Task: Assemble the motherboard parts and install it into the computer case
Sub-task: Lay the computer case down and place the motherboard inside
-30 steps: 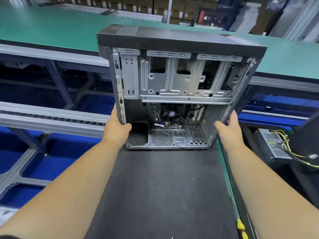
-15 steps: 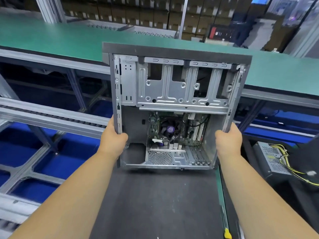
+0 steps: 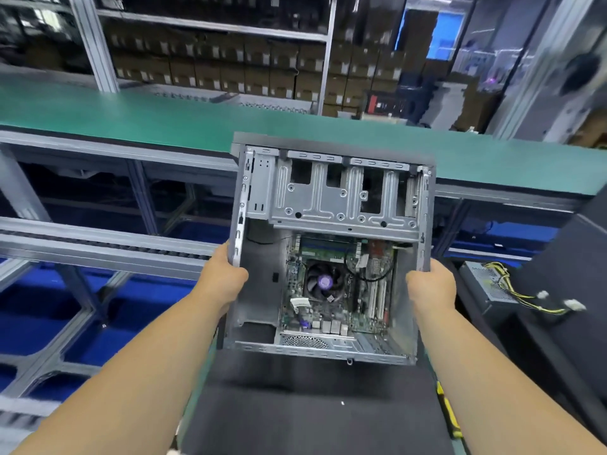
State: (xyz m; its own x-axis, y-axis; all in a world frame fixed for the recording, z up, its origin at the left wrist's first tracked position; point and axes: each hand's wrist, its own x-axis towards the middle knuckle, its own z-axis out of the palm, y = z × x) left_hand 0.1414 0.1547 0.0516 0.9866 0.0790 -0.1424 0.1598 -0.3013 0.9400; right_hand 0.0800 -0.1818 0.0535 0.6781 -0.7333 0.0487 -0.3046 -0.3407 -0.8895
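An open grey computer case (image 3: 331, 198) hangs in the air above the dark work mat (image 3: 312, 415), its open side facing me. Inside it sits the green motherboard (image 3: 338, 287) with a black CPU fan (image 3: 323, 282) bearing a purple sticker. My left hand (image 3: 221, 279) grips the case's left edge. My right hand (image 3: 430, 285) grips the right edge. Both arms stretch forward, and the case's lower edge is clear of the mat.
A green conveyor belt (image 3: 164, 126) runs across behind the case, with a roller rail (image 3: 98, 244) below on the left. A power supply (image 3: 489, 284) with yellow cables lies at right. A yellow-handled screwdriver (image 3: 448, 412) lies on the mat's right edge. Shelves of boxes stand behind.
Both hands have lifted the case off the mat and carried it forward and up. Its open side has tilted toward me, showing more of the motherboard.
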